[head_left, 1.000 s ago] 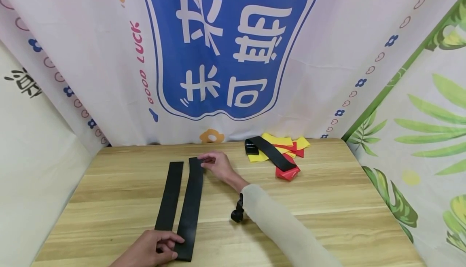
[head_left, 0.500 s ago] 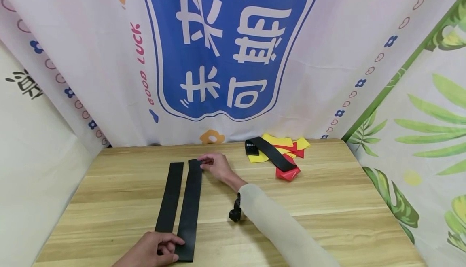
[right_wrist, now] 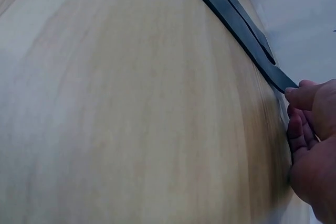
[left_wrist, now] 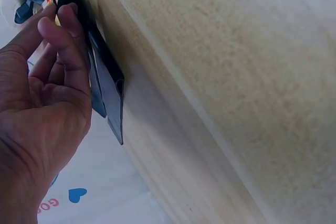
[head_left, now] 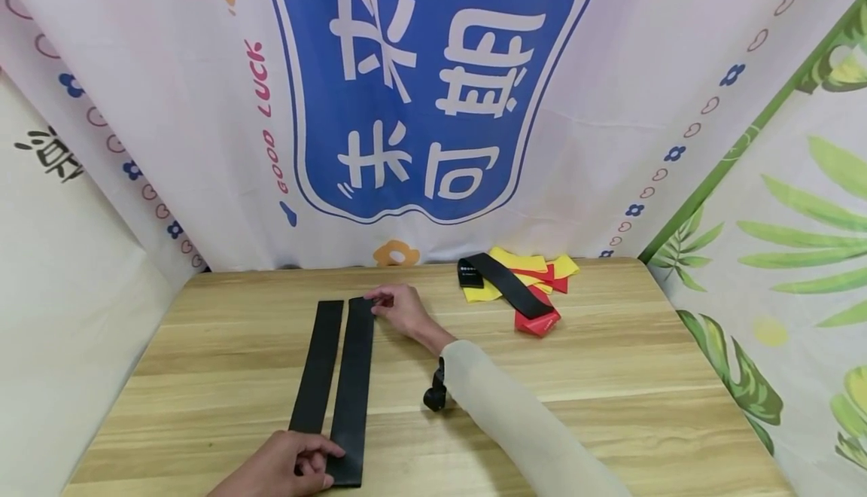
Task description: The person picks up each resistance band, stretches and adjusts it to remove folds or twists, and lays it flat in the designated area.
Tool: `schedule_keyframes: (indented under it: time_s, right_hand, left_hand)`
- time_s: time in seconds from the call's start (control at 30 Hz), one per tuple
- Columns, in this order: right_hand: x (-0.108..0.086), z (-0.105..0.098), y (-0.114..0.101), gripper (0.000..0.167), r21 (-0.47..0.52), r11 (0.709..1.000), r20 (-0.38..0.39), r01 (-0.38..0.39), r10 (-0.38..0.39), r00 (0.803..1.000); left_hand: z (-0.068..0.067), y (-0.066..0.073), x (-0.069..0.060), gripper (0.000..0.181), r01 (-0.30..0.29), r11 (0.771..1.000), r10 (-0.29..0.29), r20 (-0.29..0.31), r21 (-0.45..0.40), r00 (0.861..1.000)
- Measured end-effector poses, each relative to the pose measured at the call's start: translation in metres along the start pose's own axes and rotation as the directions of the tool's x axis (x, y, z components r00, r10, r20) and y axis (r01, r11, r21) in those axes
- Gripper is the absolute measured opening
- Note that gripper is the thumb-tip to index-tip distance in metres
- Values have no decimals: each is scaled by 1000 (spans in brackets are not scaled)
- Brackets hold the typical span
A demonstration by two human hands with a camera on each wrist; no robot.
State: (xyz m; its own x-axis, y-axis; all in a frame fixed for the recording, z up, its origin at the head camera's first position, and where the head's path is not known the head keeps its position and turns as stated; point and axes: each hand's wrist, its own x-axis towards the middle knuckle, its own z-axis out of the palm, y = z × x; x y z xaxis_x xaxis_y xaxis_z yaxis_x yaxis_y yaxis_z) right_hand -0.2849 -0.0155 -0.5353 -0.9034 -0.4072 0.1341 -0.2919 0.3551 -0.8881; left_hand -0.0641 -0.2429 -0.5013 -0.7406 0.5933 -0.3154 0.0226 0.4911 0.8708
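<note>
Two black bands lie side by side on the wooden table, the left band and the right band. My right hand pinches the far end of the right band between thumb and finger; the right wrist view shows the same grip, with the band running from my right hand. My left hand is at the near ends, its fingertips on the right band and its knuckles over the left band's near end. In the left wrist view my left hand has its fingers bent beside the band.
At the back right of the table lies a pile of yellow bands and red bands, with a black band across it. A printed curtain hangs behind the table's back edge.
The right band's far end has shifted slightly left with my right hand, closer to the left band. My left hand has stayed almost in place at the near end.
</note>
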Motion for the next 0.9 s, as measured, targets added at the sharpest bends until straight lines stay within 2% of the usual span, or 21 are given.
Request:
schedule_keyframes:
  time_s: [0.2,0.6,0.77,0.9]
  right_hand:
    - [1,-1,0,25,-38,999,15,-14,15,1000]
    - [-1,-7,2,24,-21,1000,12,-10,10,1000]
    - [-5,-11,2,24,-15,1000,18,2,-2,1000]
    - [-9,-14,-1,24,10,1000,17,7,-8,1000]
  left_hand:
    - [-1,2,0,25,-1,1000,1,16,1,1000]
    - [-8,4,1,31,-50,999,50,40,4,998]
    - [-14,10,5,33,5,1000,-5,23,1,1000]
    - [-17,16,9,33,41,999,-40,-18,30,999]
